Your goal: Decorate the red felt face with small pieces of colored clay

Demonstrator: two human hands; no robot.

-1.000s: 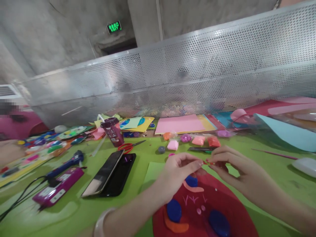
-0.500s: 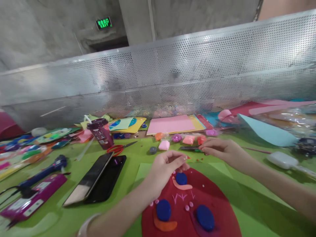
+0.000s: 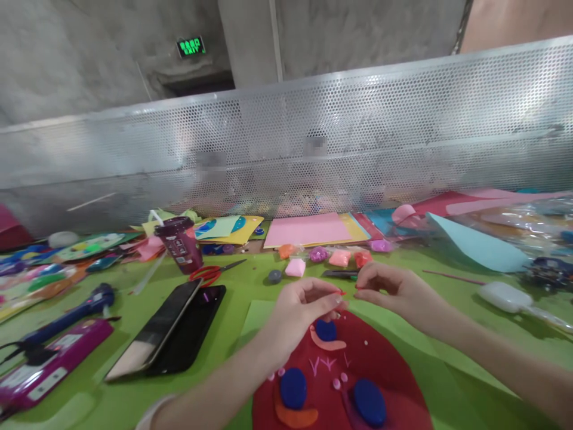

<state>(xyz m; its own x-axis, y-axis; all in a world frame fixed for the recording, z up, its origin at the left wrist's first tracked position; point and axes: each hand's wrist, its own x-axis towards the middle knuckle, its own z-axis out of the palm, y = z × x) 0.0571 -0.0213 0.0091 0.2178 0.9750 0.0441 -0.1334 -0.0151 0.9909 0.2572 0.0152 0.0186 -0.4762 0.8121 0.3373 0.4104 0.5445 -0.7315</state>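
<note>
My left hand (image 3: pixel 304 313) is closed in a pinch over the top edge of a red paper shape (image 3: pixel 326 370), a small red piece of clay (image 3: pixel 342 293) at its fingertips. Close beside it, my right hand (image 3: pixel 398 289) also pinches, with a tiny red bit (image 3: pixel 358 289) showing at the fingertips. On the red paper lie blue clay ovals (image 3: pixel 293 388), an orange clay strip (image 3: pixel 295 416), a peach strip (image 3: pixel 329 343), pink dots and thin pink strokes. The paper rests on a light green sheet (image 3: pixel 259 313).
Behind the hands are clay packets (image 3: pixel 340 257), a dark-bladed tool (image 3: pixel 338 274) and a grey lump (image 3: pixel 274 276). Red-handled scissors (image 3: pixel 206 275), a cup with a straw (image 3: pixel 181 245), phones (image 3: pixel 156 334) and a purple power strip (image 3: pixel 58 364) are leftward. A perforated metal panel (image 3: pixel 268 149) rises behind.
My right hand has come down from beside the dark-bladed tool, closer to my left fingertips. My left hand keeps its pinch over the red paper. The view has shifted slightly.
</note>
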